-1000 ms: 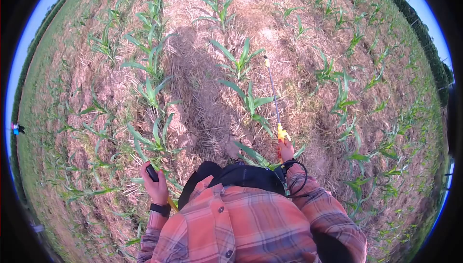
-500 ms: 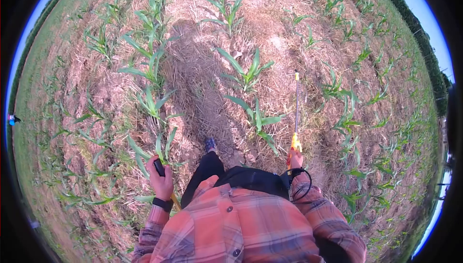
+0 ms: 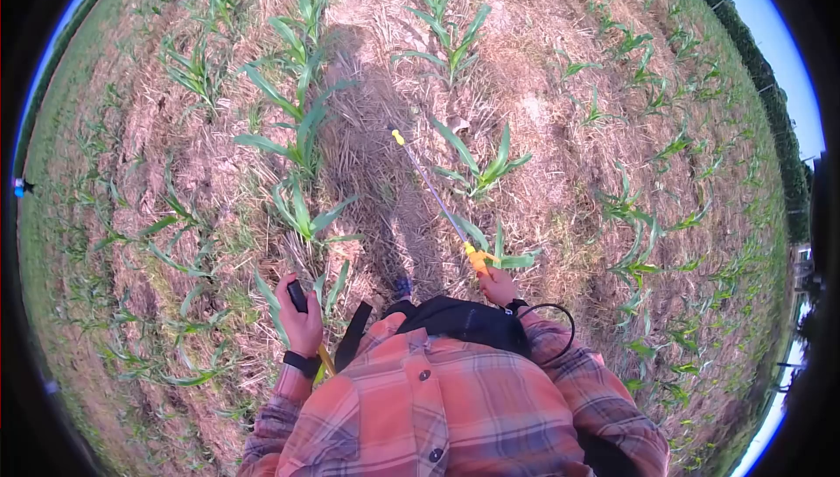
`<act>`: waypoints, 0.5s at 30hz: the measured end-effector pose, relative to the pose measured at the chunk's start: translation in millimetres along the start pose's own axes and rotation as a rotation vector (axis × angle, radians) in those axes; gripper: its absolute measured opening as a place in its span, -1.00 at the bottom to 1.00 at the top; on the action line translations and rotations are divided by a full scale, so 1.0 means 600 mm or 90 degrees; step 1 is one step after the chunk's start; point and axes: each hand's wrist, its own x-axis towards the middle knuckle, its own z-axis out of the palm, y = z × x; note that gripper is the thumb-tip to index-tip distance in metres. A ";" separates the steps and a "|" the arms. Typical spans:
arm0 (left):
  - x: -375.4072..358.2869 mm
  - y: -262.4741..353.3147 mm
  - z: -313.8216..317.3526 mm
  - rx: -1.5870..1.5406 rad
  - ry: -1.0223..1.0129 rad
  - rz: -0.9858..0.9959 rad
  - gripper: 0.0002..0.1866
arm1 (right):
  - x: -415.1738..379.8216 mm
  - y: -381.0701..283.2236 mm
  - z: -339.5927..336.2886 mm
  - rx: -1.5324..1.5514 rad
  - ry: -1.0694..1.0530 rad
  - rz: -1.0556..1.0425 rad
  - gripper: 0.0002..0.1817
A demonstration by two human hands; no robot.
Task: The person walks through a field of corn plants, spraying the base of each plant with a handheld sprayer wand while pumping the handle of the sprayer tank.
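Observation:
My right hand (image 3: 498, 288) is closed around the yellow handle of a spray wand (image 3: 435, 190). The wand's thin metal tube slants forward and left over the ground to a yellow nozzle end between two rows of young corn. A black hose (image 3: 570, 323) loops beside my right forearm. At the left, my left hand (image 3: 301, 326) grips a black handle (image 3: 297, 296). Below that wrist a yellow rod (image 3: 327, 361) shows, partly hidden by my sleeve. A corn plant (image 3: 484, 164) grows just right of the wand, and another (image 3: 306, 214) stands ahead of my left hand.
Rows of young corn run forward on both sides, with dry straw (image 3: 534, 171) covering the soil between them. My shadow (image 3: 363, 101) falls along the strip ahead. One shoe (image 3: 402, 286) shows below me. Trees (image 3: 770, 96) line the far right edge.
My right hand has swung the spray wand from pointing straight ahead on the right to slanting left across the strip. The plants have shifted slightly in view. My left hand keeps its grip.

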 end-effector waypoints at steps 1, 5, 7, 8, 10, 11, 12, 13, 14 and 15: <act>0.007 0.000 0.001 0.004 0.009 0.015 -0.63 | 0.007 -0.011 0.004 -0.077 -0.034 -0.061 -0.75; 0.039 0.013 -0.008 -0.027 0.004 -0.020 -0.63 | 0.059 -0.046 0.021 -0.163 -0.206 -0.105 -0.73; 0.054 0.006 -0.008 -0.007 0.049 0.023 -0.63 | 0.077 -0.086 0.026 -0.247 -0.208 -0.152 -0.72; 0.057 0.006 -0.009 -0.037 0.039 -0.018 -0.62 | 0.085 -0.105 0.024 -0.274 -0.251 -0.190 -0.72; 0.073 0.010 -0.002 -0.046 0.050 -0.011 -0.62 | 0.101 -0.147 0.023 -0.306 -0.328 -0.211 -0.69; 0.082 0.012 0.002 -0.054 0.058 -0.005 -0.62 | 0.116 -0.148 0.022 -0.306 -0.329 -0.213 -0.69; 0.089 0.015 0.005 -0.054 0.054 -0.033 -0.62 | 0.133 -0.142 0.024 -0.298 -0.360 -0.221 -0.68; 0.100 0.021 0.009 -0.052 0.056 -0.031 -0.62 | 0.152 -0.139 0.026 -0.290 -0.391 -0.229 -0.67; 0.112 0.028 0.014 -0.041 0.065 -0.036 -0.60 | 0.173 -0.135 0.023 -0.303 -0.408 -0.221 -0.66; 0.123 0.035 0.021 -0.029 0.074 -0.042 -0.58 | 0.192 -0.128 0.019 -0.303 -0.410 -0.224 -0.66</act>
